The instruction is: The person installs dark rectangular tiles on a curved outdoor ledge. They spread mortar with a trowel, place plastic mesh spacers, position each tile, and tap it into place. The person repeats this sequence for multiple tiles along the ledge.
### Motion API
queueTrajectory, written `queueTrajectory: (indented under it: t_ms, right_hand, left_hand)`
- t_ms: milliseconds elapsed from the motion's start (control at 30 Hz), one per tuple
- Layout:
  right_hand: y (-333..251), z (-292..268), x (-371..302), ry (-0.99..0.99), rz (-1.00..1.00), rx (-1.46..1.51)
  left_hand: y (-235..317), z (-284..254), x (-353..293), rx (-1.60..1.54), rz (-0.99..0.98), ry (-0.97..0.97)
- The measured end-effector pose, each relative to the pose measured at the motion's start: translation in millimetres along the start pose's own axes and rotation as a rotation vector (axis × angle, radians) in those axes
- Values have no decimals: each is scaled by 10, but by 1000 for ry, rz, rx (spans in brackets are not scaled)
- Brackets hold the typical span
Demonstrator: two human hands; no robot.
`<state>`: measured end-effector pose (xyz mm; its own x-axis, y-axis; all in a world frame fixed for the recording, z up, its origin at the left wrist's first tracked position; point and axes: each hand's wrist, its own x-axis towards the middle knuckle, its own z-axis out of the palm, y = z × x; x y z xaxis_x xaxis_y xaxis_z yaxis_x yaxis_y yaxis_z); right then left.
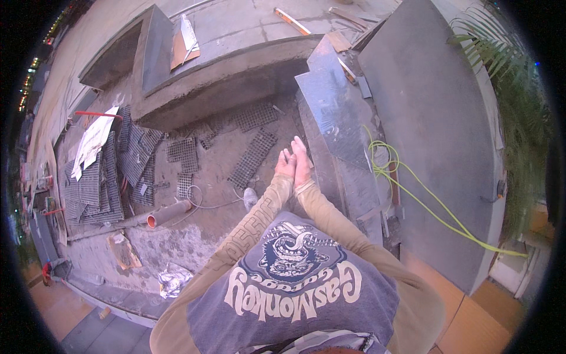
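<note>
My left hand point(285, 164) and my right hand point(301, 161) meet in front of me, palms pressed side by side. The right fingers are stretched out and reach farther forward; the left fingers show only in part and look extended too. No object shows in either hand. Tan sleeves cover both forearms. Beneath and to the left of the hands, dark plastic grid panels point(253, 158) lie on the dirty floor of a recess. The grey sheet point(336, 106) with a shiny surface is close to the right hand.
Stacked grid panels point(88, 192), a white paper point(94, 141) and an orange pipe point(169, 213) lie left. A low concrete wall point(218, 76) bounds the recess. Right, a yellow-green hose point(424, 200) crosses a large grey slab point(430, 118). A spirit level point(292, 21) lies far ahead.
</note>
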<state>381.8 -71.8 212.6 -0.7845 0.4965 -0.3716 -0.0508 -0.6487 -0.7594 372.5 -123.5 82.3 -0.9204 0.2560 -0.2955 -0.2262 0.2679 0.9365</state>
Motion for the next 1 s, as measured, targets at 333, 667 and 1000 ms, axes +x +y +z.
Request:
queueTrajectory:
  t_ms: [333,667,1000]
  right_hand:
    - [978,246,-1926,-432,63,-398]
    - [864,115,-2389,-268,431,-536]
    - [-1261,-2824,-1352,182,420,-816]
  left_hand:
    - [-721,-1657,-1615,-362,-514,-187]
    - [-1928,-3731,-2020,-32,-524,-150]
    - [-2383,-2878,-2944,1365,-402,-444]
